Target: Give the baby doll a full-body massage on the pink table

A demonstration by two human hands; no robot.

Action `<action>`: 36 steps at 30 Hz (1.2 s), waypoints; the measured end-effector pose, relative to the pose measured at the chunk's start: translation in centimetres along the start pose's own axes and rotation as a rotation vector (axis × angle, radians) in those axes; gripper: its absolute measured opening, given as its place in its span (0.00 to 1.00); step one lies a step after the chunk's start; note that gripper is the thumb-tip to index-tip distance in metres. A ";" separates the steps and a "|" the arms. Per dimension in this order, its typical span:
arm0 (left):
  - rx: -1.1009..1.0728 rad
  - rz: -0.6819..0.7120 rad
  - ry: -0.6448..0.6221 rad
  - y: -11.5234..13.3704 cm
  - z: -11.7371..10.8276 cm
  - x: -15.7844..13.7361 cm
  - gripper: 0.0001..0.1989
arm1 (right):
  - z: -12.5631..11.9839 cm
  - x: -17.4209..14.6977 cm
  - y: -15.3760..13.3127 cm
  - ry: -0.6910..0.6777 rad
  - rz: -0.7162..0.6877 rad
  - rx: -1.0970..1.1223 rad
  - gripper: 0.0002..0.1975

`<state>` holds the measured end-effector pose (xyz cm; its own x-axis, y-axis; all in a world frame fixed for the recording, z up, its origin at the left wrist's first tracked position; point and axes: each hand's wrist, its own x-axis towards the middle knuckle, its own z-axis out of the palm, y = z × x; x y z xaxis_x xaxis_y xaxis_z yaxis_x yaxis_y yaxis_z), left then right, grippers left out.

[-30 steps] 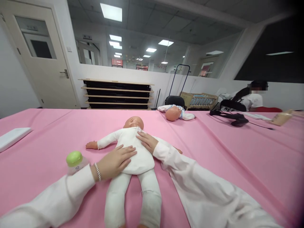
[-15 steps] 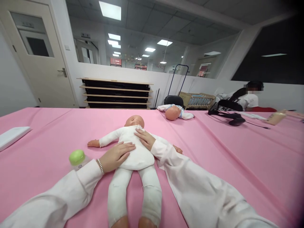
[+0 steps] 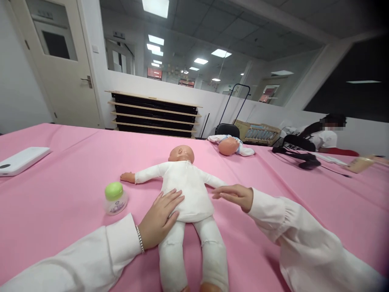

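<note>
A baby doll (image 3: 191, 186) with a white cloth body lies on the pink-covered table (image 3: 79, 162), its head toward the far edge and its legs toward me. My left hand (image 3: 161, 219) rests on the lower left side of its torso, fingers stretched out, holding nothing. To the right of the torso, my right hand (image 3: 234, 195) hovers by the doll's arm with its fingers extended and nothing in them. Left of the doll stands a small clear jar (image 3: 116, 202) with a green lid.
A second doll (image 3: 229, 146) in light clothes lies near the far edge. Black headphones (image 3: 299, 157) and a tan bottle (image 3: 360, 163) are on the right. A white device (image 3: 24, 161) sits at far left. Beyond the table, a person (image 3: 326, 138) sits at the right.
My right hand has left the doll's chest and moved right, off its body. My left hand has slid slightly down the torso. The camera view has shifted and tilted.
</note>
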<state>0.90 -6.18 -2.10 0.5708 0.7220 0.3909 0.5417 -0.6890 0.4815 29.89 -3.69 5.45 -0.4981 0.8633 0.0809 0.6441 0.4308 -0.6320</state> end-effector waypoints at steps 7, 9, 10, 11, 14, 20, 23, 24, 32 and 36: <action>0.045 0.067 0.162 0.7 -0.9 -0.2 0.16 | 0.5 2.9 -4.2 0.235 -0.233 -0.244 0.15; 0.077 0.065 0.206 1.3 -1.5 0.3 0.13 | 1.7 3.4 -3.6 0.237 -0.290 -0.323 0.14; 0.096 0.056 0.212 1.6 -1.7 0.6 0.12 | 2.4 3.6 -3.0 0.214 -0.310 -0.365 0.14; 0.115 0.048 0.209 1.9 -2.0 1.0 0.11 | 3.1 3.8 -2.4 0.179 -0.322 -0.405 0.15; 0.160 0.025 0.138 2.5 -2.5 2.2 0.11 | 5.2 3.9 -0.8 0.087 -0.319 -0.489 0.19; 0.269 -0.155 -0.072 3.2 -2.9 5.6 0.10 | 6.5 4.2 -0.9 0.185 -0.241 -0.626 0.11; 0.293 -0.144 -0.038 3.6 -3.3 7.2 0.10 | 5.6 4.5 -0.6 0.244 -0.259 -0.519 0.08; 0.329 -0.120 -0.039 3.7 -3.3 7.6 0.10 | 5.4 4.5 -0.4 0.265 -0.257 -0.477 0.08; 0.520 -0.096 -0.040 3.9 -2.0 9.5 0.12 | 4.9 5.7 -0.1 0.282 -0.009 -0.403 0.12; 0.558 -0.211 -0.090 3.4 -1.7 10.1 0.12 | 4.6 7.7 -0.9 0.190 0.054 -0.502 0.09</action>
<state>7.53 -1.11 4.81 0.4530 0.8552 0.2519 0.8768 -0.4785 0.0473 22.78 1.39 3.10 -0.3726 0.9001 0.2258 0.8873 0.4168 -0.1972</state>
